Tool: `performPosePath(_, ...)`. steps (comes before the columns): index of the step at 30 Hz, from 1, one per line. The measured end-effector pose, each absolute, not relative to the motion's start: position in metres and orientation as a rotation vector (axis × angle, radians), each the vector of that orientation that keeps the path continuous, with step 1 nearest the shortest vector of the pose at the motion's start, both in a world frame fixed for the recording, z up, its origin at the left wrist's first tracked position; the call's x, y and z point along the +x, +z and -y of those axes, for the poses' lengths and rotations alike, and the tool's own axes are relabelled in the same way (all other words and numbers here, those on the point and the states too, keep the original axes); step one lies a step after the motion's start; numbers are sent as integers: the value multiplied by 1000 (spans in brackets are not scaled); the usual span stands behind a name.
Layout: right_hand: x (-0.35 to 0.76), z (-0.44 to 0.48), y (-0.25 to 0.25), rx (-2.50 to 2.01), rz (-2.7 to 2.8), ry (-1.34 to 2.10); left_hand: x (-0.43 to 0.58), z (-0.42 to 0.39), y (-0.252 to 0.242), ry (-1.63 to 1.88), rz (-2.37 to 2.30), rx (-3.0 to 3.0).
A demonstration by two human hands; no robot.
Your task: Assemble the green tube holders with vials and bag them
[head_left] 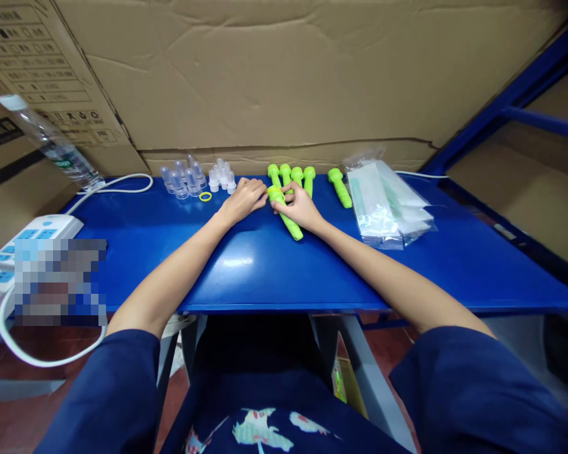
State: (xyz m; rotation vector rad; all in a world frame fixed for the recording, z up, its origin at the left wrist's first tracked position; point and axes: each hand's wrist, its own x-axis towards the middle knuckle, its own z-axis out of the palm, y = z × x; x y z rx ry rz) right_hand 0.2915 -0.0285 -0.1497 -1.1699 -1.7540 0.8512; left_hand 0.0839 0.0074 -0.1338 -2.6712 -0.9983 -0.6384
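My right hand [301, 206] is closed around a lime-green handle-shaped piece [291, 226], like a small torch body, which slants with its wide end up toward the left. A yellow band shows at that wide end. Just left of it is my left hand [247, 198], fingers curled and pressed together close to the wide end; whatever they may pinch is hidden. Beyond my hands lie several more green handles [309, 181], and another green handle [339, 188] sits apart to the right. A loose yellow ring [205, 197] rests left of my left hand.
Several clear plastic domes [192, 181] and smaller clear caps [223, 178] stand at the back left of the blue table [246, 271]. Plastic bags [383, 202] lie to the right. At far left are a power strip [42, 227], white cable and a leaning bottle [59, 148]. Cardboard [284, 75] walls the back.
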Motion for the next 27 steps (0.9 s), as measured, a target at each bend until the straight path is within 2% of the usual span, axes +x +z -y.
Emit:
performPosePath(12,278,31,-156,-1103,1638,780,78,-10,-132,-785,984,-2707)
performPosePath(20,290,31,-141,-1002,1725,996,67,-16,-125,-839,913,-2881)
performPosePath(27,289,29,-142,-1006,1693,963,71,-14,-128,-807,875,-2807)
